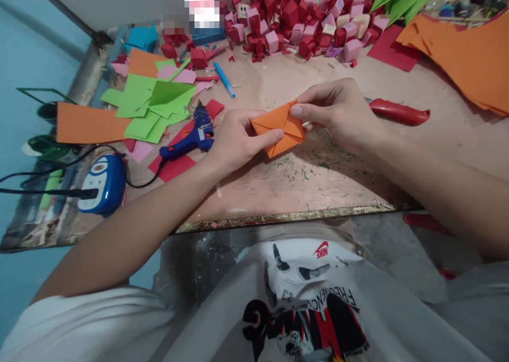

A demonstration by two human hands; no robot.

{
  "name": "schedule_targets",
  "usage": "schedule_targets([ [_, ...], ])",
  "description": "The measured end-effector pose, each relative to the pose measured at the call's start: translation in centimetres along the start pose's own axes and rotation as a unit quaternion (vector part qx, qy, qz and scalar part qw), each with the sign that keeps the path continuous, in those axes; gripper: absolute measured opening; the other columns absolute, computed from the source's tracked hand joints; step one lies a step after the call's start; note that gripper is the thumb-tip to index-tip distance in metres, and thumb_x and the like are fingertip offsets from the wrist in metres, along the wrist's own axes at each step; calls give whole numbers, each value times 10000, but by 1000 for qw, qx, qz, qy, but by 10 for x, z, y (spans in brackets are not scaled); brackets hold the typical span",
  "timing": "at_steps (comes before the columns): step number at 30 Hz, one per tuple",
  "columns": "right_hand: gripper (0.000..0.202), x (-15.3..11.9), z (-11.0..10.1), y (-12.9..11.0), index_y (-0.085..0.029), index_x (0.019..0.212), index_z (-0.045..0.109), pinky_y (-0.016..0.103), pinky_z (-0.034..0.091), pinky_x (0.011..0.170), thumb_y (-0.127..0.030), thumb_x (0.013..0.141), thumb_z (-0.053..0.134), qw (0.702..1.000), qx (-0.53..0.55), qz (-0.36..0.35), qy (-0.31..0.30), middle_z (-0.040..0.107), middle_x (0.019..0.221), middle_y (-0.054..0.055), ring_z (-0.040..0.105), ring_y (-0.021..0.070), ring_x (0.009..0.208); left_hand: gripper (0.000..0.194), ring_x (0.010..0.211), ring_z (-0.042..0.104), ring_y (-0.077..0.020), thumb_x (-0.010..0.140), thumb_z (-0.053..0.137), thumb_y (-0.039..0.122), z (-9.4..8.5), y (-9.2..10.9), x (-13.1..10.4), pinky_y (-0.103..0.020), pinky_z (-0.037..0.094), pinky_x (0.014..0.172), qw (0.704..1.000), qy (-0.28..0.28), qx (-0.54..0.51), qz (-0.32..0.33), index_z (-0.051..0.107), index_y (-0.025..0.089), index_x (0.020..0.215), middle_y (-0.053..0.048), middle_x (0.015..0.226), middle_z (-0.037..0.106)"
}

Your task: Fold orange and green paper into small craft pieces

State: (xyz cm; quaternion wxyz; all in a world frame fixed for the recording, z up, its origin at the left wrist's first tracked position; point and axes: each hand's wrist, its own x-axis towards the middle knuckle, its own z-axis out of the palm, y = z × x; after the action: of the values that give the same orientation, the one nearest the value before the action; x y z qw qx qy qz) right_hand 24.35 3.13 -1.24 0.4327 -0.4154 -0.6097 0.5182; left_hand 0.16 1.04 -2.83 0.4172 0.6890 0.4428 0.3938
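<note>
A small square of folded orange paper, with creases and flaps meeting near its middle, is held above the table between both hands. My left hand grips its left side, thumb lying flat across the front and the other fingers behind. At the upper right corner my right hand pinches the paper between thumb and forefinger; its remaining fingers curl behind, partly hidden. Just left of my left hand lies a blue glue gun on red paper. To the right of my right hand rests a red-handled knife, its blade mostly hidden behind the hand.
Green paper pieces lie at left beside a blue power socket with black cords. A blue pen is farther back. Red and pink paper boxes heap along the back. Large orange sheets occupy the right.
</note>
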Motion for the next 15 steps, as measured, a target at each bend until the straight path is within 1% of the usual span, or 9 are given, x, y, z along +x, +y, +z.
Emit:
schedule_targets([
  [2, 149, 0, 1, -1, -254, 863, 863, 318, 658, 698, -204, 954, 971, 1000, 0, 1, 6, 827, 832, 23, 747, 193, 766, 324, 803, 746, -229, 862, 902, 468, 0, 0, 0, -330, 604, 698, 1000, -1, -3, 3, 889, 177, 1006, -76, 918, 826],
  [6, 179, -2, 4, -4, -245, 843, 872, 307, 631, 679, -125, 966, 918, 1000, 9, 11, 11, 837, 820, 21, 739, 175, 752, 309, 805, 740, -231, 865, 886, 463, 0, 3, -1, -319, 581, 692, 1000, -12, -14, 5, 880, 172, 970, -72, 887, 806],
  [10, 168, -4, 6, -5, -250, 841, 874, 315, 627, 671, -152, 959, 943, 1000, 6, 2, 8, 823, 796, 21, 707, 173, 720, 362, 806, 729, -225, 864, 913, 535, 0, 4, 0, -303, 567, 687, 1000, -11, -10, -8, 857, 183, 927, -52, 840, 783],
  [15, 165, -6, 8, -4, -252, 814, 877, 315, 632, 648, -165, 936, 946, 1000, 15, 5, 12, 815, 786, 19, 706, 180, 714, 313, 748, 699, -197, 877, 921, 485, 0, 2, 0, -294, 539, 645, 1000, -7, 6, 1, 863, 182, 928, -53, 847, 803],
])
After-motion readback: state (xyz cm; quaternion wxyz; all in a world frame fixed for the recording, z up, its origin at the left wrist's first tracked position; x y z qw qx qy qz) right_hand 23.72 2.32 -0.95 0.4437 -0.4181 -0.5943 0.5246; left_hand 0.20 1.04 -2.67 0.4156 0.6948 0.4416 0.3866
